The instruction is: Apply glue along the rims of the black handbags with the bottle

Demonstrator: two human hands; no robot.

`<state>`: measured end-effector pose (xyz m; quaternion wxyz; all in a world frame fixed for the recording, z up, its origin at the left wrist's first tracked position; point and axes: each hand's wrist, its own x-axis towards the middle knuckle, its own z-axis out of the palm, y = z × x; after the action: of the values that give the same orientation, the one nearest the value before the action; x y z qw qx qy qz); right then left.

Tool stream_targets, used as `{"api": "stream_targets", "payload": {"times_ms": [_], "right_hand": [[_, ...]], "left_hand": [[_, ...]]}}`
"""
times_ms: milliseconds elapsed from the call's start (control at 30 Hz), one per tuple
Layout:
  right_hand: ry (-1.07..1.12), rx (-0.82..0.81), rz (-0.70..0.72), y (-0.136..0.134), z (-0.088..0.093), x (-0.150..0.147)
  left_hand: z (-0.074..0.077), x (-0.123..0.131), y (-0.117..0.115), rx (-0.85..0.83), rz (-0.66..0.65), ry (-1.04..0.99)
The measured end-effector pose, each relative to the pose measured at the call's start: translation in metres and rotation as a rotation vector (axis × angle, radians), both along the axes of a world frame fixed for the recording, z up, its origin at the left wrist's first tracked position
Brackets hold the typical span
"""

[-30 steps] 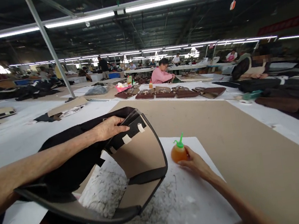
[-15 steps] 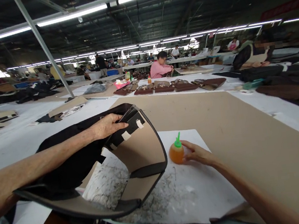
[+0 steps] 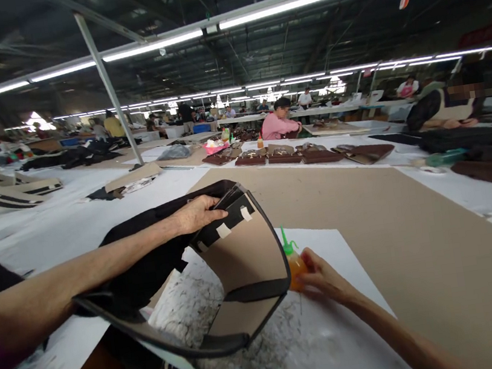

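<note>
My left hand (image 3: pixel 199 214) is closed on the upper edge of an unfinished bag (image 3: pixel 249 257), its thumb over a black strip with small white tape pieces. The bag is black outside with beige board-like panels inside and dark bound edges; it stands tilted and open toward me. My right hand (image 3: pixel 325 276) has its fingers round the right side of a squeeze bottle (image 3: pixel 298 270) with orange-yellow liquid and a green nozzle. That bottle is upright just right of the bag, whose edge hides its left part. Beneath both lies a smudged white sheet (image 3: pixel 328 246).
Beige board (image 3: pixel 359 211) covers the table beyond the sheet. Brown bag pieces (image 3: pixel 284 153) lie in a row farther back. A metal post (image 3: pixel 108 88) rises at left. One person in pink (image 3: pixel 280 124) sits across; another person (image 3: pixel 446 107) works at right among dark pieces.
My right hand has closed further round the squeeze bottle, which now sits nearer the bag's edge and is partly hidden by it. The view has shifted slightly; my left hand keeps its hold.
</note>
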<state>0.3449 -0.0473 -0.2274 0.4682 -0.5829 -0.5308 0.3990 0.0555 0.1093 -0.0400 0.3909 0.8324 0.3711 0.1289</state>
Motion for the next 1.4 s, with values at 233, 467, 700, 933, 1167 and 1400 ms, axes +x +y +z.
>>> {"api": "stream_targets", "payload": {"times_ms": [233, 467, 700, 933, 1167, 1400], "right_hand": [[0.488, -0.081, -0.004, -0.025, 0.029, 0.005], [1.112, -0.138, -0.391, -0.080, 0.069, 0.016], [0.873, -0.052, -0.647, -0.122, 0.124, 0.022], [0.706, -0.019, -0.663, -0.133, 0.130, 0.015], [0.470, 0.081, -0.575, -0.128, 0.124, 0.015], [-0.138, 0.315, -0.631, -0.116, 0.153, 0.000]], "left_hand": [[0.006, 0.003, -0.001, 0.121, -0.014, 0.101], [0.031, 0.020, -0.005, 0.117, -0.186, 0.134], [0.086, 0.041, -0.003, 0.278, -0.386, 0.373], [0.061, 0.056, -0.010, 0.278, -0.440, 0.500], [0.037, 0.067, -0.004, 0.189, -0.469, 0.489], [0.032, 0.071, 0.001, 0.147, -0.527, 0.472]]}}
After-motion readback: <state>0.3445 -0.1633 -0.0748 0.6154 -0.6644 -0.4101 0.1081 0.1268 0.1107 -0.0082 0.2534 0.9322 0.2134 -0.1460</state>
